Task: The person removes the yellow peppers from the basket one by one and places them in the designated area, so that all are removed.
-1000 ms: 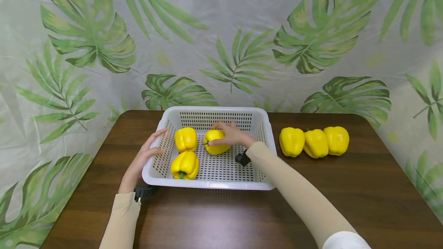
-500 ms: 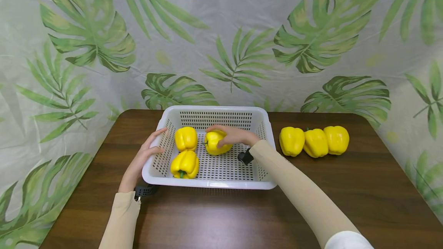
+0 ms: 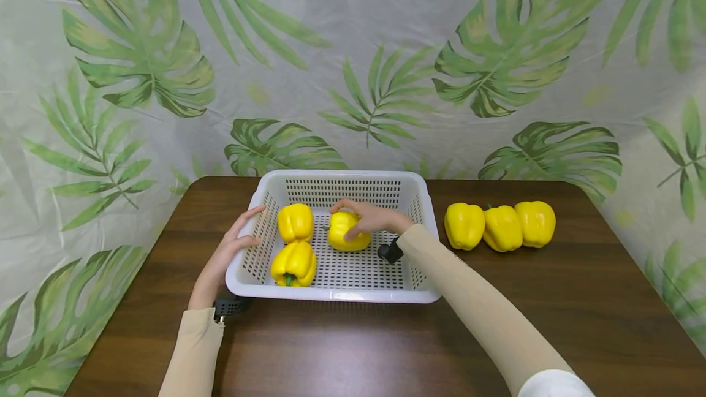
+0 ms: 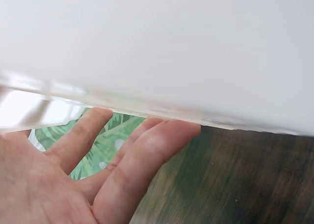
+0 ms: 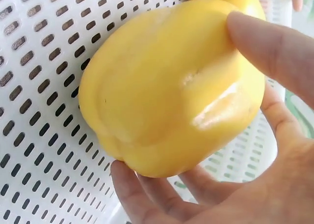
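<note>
My right hand [image 3: 372,217] holds a yellow bell pepper [image 3: 343,233] low in the white plastic basket [image 3: 353,294]. In the right wrist view, the thumb lies on one side of that bell pepper [image 5: 167,91] and the fingers [image 5: 128,187] reach around the other. Its stem end faces left in the head view. At the basket's left side, my left hand [image 3: 220,256] touches the rim with fingers extended. The left wrist view has the fingertips [image 4: 184,130] right at the basket's edge. Two more yellow bell peppers, one behind [image 3: 296,222] and one nearer [image 3: 294,264], stand in the basket's left part.
On the brown wooden table [image 3: 353,348], three yellow bell peppers [image 3: 502,229] stand in a row to the right of the basket. A leaf-patterned cloth [image 3: 386,48] hangs behind the table.
The right hand's grip on the bell pepper has shifted right, and the bell pepper has moved slightly right and nearer. The left hand stays at the basket rim.
</note>
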Available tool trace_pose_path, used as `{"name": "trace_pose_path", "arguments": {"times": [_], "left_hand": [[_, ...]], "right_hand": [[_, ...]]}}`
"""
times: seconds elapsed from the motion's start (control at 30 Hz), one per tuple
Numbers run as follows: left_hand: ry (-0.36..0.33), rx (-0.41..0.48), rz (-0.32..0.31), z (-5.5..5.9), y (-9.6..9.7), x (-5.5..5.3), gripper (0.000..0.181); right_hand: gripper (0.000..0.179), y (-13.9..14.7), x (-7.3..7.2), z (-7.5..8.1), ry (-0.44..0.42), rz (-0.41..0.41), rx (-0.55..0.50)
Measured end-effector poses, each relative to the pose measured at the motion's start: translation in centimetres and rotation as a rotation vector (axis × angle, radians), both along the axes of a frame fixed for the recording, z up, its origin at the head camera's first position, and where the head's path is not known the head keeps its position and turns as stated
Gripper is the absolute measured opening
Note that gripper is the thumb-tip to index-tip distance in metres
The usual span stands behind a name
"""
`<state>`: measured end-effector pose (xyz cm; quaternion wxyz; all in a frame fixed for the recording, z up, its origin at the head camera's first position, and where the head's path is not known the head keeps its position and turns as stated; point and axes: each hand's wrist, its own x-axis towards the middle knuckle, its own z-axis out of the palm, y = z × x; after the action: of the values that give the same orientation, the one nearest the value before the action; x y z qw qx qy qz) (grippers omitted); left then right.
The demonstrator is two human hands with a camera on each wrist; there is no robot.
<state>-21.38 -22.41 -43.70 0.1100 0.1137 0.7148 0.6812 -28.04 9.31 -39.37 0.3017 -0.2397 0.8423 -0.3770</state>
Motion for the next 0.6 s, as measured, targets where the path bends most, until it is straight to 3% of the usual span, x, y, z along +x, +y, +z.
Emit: {"name": "trace_pose_path", "arguments": {"times": [0.2, 0.6], "left_hand": [[0.003, 0.002, 0.001, -0.08, -0.03, -0.04, 0.063], [-0.004, 0.008, -0.002, -0.04, 0.03, 0.05, 0.063]], "right_hand": [[0.06, 0.03, -0.06, -0.32, -0.021, 0.026, -0.015], [0.055, 0.2, 0.28, 0.14, -0.026, -0.035, -0.067]]}}
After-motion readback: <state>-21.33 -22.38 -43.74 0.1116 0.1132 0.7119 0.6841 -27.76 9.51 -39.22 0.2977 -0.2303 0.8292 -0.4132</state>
